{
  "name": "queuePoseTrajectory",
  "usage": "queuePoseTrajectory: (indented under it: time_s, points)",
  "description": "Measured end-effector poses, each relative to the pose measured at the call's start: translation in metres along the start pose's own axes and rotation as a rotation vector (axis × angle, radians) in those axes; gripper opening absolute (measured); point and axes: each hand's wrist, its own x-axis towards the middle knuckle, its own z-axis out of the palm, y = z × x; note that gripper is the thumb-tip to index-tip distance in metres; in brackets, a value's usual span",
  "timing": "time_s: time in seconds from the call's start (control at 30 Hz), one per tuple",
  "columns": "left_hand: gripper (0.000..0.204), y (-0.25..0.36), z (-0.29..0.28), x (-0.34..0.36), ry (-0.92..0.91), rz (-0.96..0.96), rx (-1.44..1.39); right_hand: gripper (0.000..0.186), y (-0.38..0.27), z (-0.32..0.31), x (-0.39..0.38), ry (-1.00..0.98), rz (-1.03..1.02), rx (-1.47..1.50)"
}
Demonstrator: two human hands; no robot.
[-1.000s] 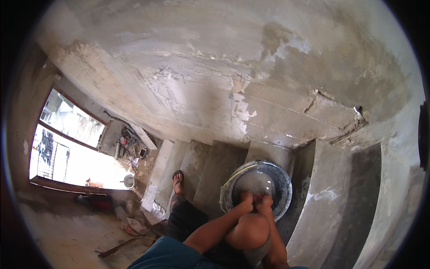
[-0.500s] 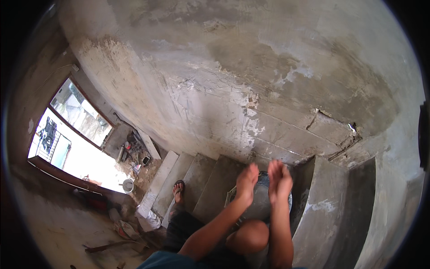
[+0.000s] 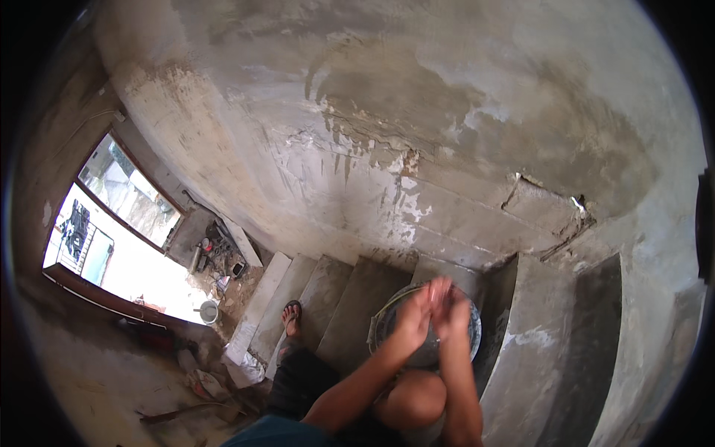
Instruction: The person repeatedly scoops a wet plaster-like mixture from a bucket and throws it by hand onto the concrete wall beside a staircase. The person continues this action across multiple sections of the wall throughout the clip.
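Hands were pressed together, fingers blurred, above the round bucket near the concrete step's wall-side edge.

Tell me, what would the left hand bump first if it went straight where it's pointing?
Probably the right hand, which looks very close to the left hand, perhaps touching; blur makes depth unclear. Beyond, the plastered wall.

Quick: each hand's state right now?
Left hand: over the bucket, nothing visibly held; blurred, open or closed cannot be told.
Right hand: likewise over it, blurred; cannot be told.
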Motion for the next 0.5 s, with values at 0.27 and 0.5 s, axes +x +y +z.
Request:
queuePoseTrajectory:
  time_s: [0.27,0.5]
  points:
    - [0.054,0.081,0.098,-0.015,-0.016,0.311,0.133,0.037,-0.052,0.173,-0.027,-0.169,-0.313,-0.108]
    - [0.031,-0.074,-0.128,-0.003,0.629,-0.398,0.37,0.023,0.053,-0.118,-0.008,0.637,0.006,-0.258]
